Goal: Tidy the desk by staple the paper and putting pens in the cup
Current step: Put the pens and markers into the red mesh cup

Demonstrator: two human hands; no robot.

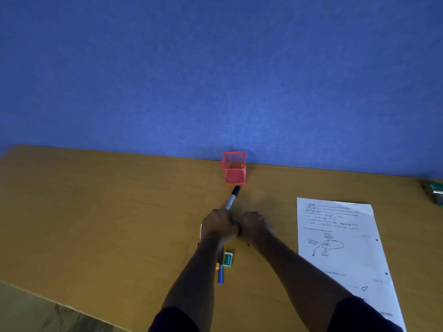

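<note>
Left hand (219,224) gripping marker (233,197), near cup (233,167), right hand (254,225) alongside

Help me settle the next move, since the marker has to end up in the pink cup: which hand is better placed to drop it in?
Left, probably. The left hand grips the marker, whose black tip points at the pink mesh cup just beyond. The right hand is closed beside it.

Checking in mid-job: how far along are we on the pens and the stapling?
Early. Nothing looks done: the red mesh cup appears empty. In hand: the left hand grips a black-capped marker pointing toward the cup, with the right hand alongside. Left: the blue pen on the desk, and stapling the paper; the stapler sits untouched.
</note>
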